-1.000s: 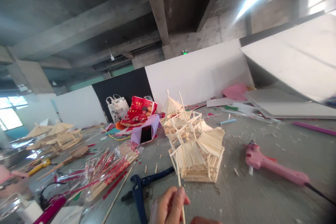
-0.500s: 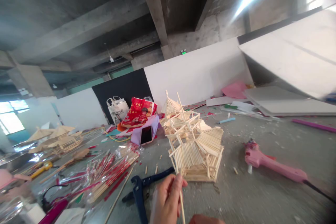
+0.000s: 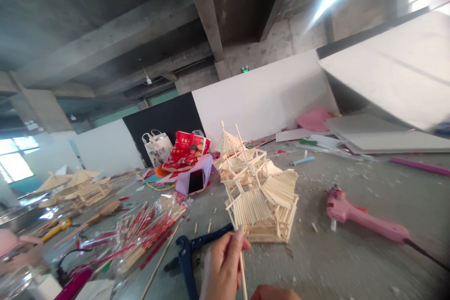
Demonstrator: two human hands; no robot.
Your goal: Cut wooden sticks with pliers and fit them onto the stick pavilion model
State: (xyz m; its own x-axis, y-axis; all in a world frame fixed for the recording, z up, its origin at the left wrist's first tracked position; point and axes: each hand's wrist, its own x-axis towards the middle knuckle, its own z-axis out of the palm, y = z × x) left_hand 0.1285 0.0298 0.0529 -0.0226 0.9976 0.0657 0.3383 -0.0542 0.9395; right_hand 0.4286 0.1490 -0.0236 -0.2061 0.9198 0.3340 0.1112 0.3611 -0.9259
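Observation:
Near the bottom centre, my left hand [image 3: 222, 265] pinches a thin wooden stick [image 3: 243, 275] between thumb and fingers. Only a small part of my right hand [image 3: 274, 293] shows at the bottom edge, close to the stick's lower end; its fingertips are out of view. Just beyond my left hand stands a small pavilion model built of wooden sticks [image 3: 258, 206], with slatted roof panels and a pointed top. A dark blue hand cutter [image 3: 188, 262] lies left of my left hand, partly hidden by it.
A pink hot glue gun [image 3: 369, 227] with a cord lies at right. Plastic-wrapped red-tipped sticks [image 3: 151, 229] spread at left. Behind are a phone [image 3: 196, 181], a red bag [image 3: 184, 152] and white boards [image 3: 386, 136]. More stick models [image 3: 80, 187] stand far left.

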